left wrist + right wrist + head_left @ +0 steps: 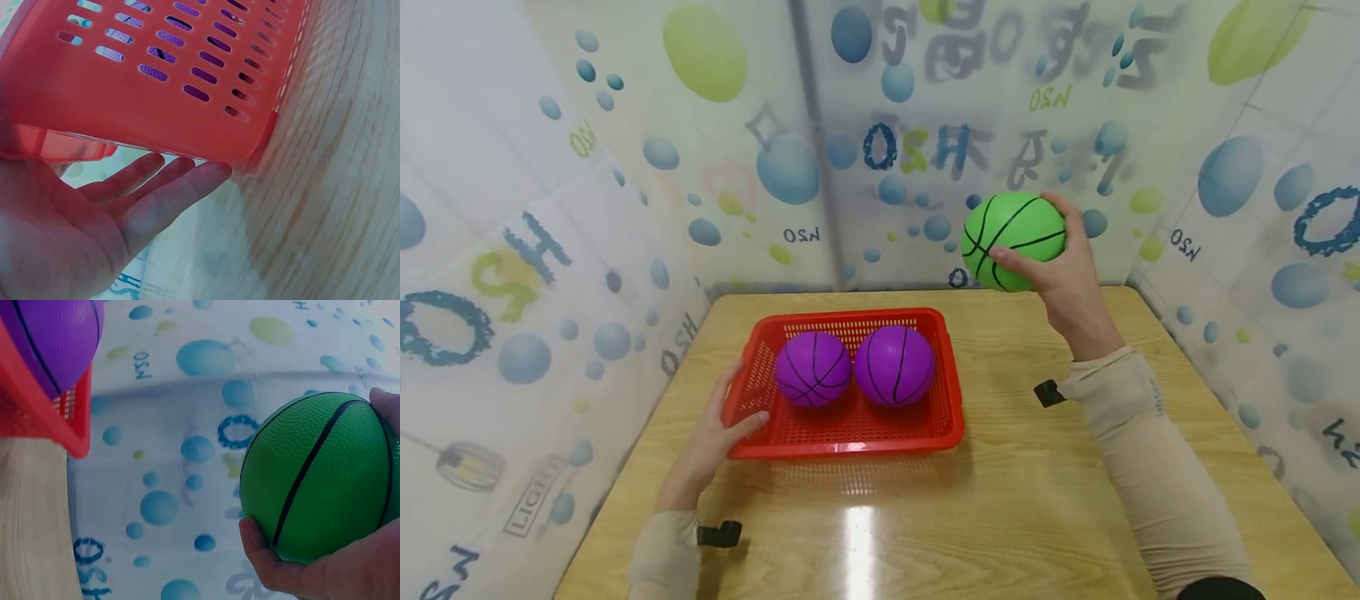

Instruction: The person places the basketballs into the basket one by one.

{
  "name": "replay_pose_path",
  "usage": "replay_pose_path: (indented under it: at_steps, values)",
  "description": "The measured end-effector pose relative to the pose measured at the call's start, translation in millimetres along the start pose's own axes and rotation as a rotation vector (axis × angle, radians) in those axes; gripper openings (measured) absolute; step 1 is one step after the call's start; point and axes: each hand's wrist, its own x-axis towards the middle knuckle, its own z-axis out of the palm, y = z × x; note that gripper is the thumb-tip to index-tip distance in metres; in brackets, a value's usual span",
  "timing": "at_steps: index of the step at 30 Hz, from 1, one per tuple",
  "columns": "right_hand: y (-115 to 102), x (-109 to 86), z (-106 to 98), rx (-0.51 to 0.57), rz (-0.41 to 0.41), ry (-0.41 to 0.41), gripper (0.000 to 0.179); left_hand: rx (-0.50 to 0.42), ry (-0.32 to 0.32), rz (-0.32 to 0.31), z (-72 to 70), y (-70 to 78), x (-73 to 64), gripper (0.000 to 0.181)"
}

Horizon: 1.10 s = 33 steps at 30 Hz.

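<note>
A red plastic basket (842,448) with slotted walls is on the wooden table, and two purple balls (813,369) with black basketball lines lie inside it. My left hand (711,446) holds the basket's left end, its thumb over the rim. In the left wrist view, the extended fingers (175,197) touch the outside of the basket wall. To the right, my right hand (1067,271) grips a green ball (1011,237) with black lines, up above the table's far edge and apart from the basket. Fingers and thumb spread around the ball in the right wrist view.
The wooden table (1022,500) extends in front and to the right of the basket. Patterned sheets with blue and green dots (895,225) hang like walls behind the table and on both sides. A dark round object (1219,588) shows at the bottom right.
</note>
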Motion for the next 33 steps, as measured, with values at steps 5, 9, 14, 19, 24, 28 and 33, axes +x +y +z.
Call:
replay_pose_path:
  at_steps: [5,9,14,19,24,28,33]
  values:
    - [-8.3,-6.4,20.2,0.038,-0.021,-0.062,0.097,0.001,0.002,0.007,-0.2,-1.8,0.0,0.099]
    - [-9.8,-10.9,35.7,0.040,-0.041,-0.113,0.097,0.010,0.000,0.003,-0.6,-2.8,-0.2,0.099]
    - [-11.7,-18.7,56.4,0.053,-0.061,-0.178,0.097,0.016,-0.003,-0.004,-0.1,-1.2,-1.2,0.100]
    - [-15.4,-24.6,81.1,0.063,-0.072,-0.235,0.097,0.002,-0.006,0.011,-0.5,-1.4,-1.8,0.101]
    - [-16.2,-29.5,104.7,0.076,-0.078,-0.292,0.097,-0.004,0.001,0.018,-0.6,-4.0,-1.5,0.099]
    - [-17.9,-34.8,119.4,0.090,-0.078,-0.355,0.098,0.010,0.000,0.008,-0.3,-4.8,-0.8,0.099]
    - [-18.7,-42.3,132.0,0.086,-0.101,-0.447,0.100,0.018,0.001,0.006,0.5,-3.6,0.0,0.099]
